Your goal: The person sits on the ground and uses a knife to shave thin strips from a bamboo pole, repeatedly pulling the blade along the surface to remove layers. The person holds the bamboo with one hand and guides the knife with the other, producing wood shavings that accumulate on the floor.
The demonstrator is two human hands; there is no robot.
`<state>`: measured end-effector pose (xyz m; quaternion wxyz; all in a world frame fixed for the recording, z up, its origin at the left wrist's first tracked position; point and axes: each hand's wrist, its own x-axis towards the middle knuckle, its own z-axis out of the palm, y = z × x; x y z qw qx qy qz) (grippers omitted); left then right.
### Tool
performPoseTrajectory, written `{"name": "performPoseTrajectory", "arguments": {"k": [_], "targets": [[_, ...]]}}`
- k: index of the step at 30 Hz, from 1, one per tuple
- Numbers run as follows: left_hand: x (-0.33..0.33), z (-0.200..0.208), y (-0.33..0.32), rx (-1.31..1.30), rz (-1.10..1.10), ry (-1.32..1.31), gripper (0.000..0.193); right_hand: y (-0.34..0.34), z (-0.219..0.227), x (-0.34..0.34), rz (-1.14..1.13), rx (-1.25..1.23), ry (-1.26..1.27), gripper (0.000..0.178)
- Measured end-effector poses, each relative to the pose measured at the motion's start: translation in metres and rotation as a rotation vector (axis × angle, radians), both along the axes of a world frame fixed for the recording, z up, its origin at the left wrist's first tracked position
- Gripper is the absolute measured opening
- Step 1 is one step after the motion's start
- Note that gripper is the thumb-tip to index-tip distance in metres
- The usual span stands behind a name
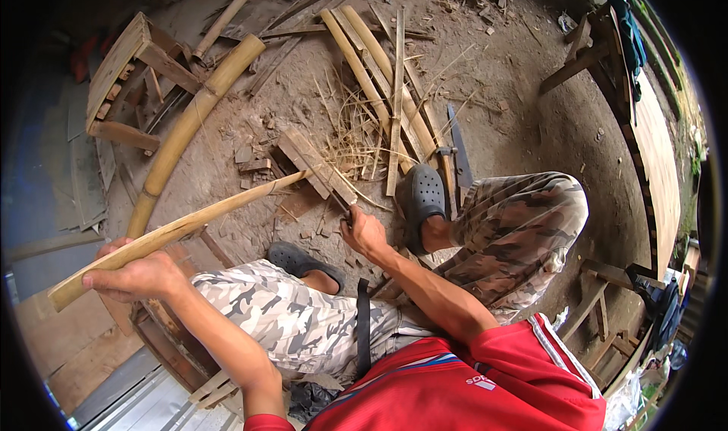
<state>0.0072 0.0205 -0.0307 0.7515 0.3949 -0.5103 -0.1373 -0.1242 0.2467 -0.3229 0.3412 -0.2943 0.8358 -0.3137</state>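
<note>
My left hand (pixel 144 273) is wrapped round a long split bamboo piece (pixel 205 216) near its lower left end. The piece slants up to the right, and its far end meets a wooden block (pixel 309 158) on the ground. My right hand (pixel 365 232) is closed round the dark handle of a knife. Its narrow blade (pixel 317 175) lies along the block, by the bamboo's far end; whether it cuts into the bamboo I cannot tell. A thin sliver curves off to the right of the block.
A thick bamboo pole (pixel 186 124) leans at the left beside a wooden stool (pixel 125 82). Split bamboo lengths (pixel 379 82) and shavings (pixel 353 139) lie ahead. A handsaw (pixel 459 147) rests beside my clog (pixel 422 200). A wooden bench (pixel 654 173) stands at the right.
</note>
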Motion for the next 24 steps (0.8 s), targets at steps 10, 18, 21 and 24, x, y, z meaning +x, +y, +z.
{"name": "performPoseTrajectory", "arguments": {"k": [10, 18, 21, 24], "targets": [[-0.001, -0.004, 0.002, -0.155, 0.005, -0.016, 0.054, -0.033, 0.126, 0.027, 0.251, -0.386, -0.049, 0.027], [0.01, -0.01, 0.001, -0.147, -0.013, -0.051, 0.053, -0.018, 0.059, 0.007, 0.142, -0.143, -0.017, 0.022], [0.011, -0.01, 0.001, -0.165, -0.027, -0.051, 0.053, -0.03, 0.099, 0.018, 0.202, -0.366, 0.022, 0.022], [0.017, -0.011, -0.003, -0.172, -0.033, -0.051, 0.052, -0.032, 0.078, 0.017, 0.204, -0.398, 0.074, 0.022]]}}
